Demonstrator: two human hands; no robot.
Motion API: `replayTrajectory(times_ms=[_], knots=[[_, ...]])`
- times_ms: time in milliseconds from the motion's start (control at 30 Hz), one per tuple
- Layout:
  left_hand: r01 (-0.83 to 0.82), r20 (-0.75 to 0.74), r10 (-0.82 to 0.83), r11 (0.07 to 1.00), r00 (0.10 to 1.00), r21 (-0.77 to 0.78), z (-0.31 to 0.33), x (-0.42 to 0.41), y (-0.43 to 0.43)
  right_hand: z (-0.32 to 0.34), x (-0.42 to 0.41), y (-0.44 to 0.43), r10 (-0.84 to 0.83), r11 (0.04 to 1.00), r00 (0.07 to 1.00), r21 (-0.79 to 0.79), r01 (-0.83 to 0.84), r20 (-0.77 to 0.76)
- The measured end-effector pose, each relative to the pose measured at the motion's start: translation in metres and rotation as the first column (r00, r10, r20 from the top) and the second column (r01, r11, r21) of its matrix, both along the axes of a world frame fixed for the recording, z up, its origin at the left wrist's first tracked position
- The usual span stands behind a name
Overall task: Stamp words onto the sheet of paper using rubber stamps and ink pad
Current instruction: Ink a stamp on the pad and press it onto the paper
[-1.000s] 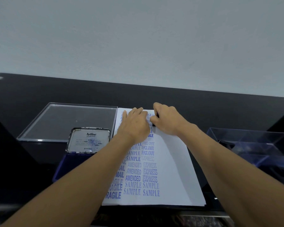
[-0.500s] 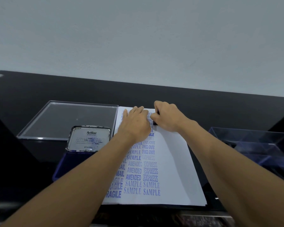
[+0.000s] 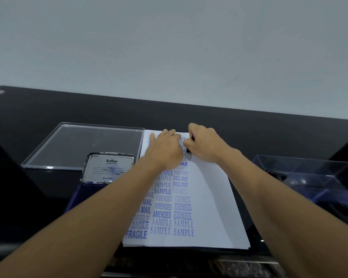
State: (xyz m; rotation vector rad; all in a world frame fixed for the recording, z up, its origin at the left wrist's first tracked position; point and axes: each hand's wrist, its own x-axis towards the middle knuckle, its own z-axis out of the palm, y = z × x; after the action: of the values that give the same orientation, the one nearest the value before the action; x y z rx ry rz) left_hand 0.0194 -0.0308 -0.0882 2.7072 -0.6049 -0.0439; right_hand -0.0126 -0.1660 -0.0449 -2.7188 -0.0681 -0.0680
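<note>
The sheet of paper [image 3: 209, 197] is laid in the middle of the dark surface [image 3: 48, 109], running from the lower centre of the frame up to the hands. Its upper-left part is pressed flat by the left hand [image 3: 165, 149] with the fingers straight, presumably so that the sheet is not dragged or lifted with the stamp. Close beside it on the right, the right hand [image 3: 205, 145] is curled round a rubber stamp [image 3: 192, 138], held low at the top of the rightmost printed column. A fresh impression there is judged to be the step in hand. The ink pad [image 3: 109, 167] is left open at centre left, just beside the sheet's edge, within easy reach for re-inking. A clear tray [image 3: 84, 145] is set behind it, and a clear box [image 3: 309, 177] stands at the right edge.

Only dark slivers of the stamp are seen between thumb and fingers. Its word cannot be read, nor can contact with the paper be confirmed. The topmost rows are covered by both hands, the leftmost column partly by the left forearm. The box's contents cannot be made out.
</note>
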Motion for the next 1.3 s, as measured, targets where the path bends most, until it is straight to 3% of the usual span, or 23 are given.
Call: replayTrajectory(times_ms=[433,667,967,1300], knots=[[0.001,0.014,0.000,0.998,1.000,-0.066,0.034,-0.017,0.016,0.009,0.008,-0.006,-0.029,0.996,0.990,-0.090,0.017,-0.135],[-0.012,0.048,0.019,0.992,0.999,-0.125,0.055,-0.022,0.026,0.046,0.000,-0.023,-0.147,0.985,0.987,0.105,0.140,0.061],[-0.077,0.054,0.087,0.982,0.995,-0.173,0.080,-0.034,0.042,0.076,-0.023,-0.041,-0.153,0.972,0.983,0.197,0.131,0.101],[-0.103,0.045,0.114,0.973,0.992,-0.204,0.098,-0.059,0.054,0.091,-0.048,-0.045,-0.132,0.976,0.986,0.189,0.111,0.097]])
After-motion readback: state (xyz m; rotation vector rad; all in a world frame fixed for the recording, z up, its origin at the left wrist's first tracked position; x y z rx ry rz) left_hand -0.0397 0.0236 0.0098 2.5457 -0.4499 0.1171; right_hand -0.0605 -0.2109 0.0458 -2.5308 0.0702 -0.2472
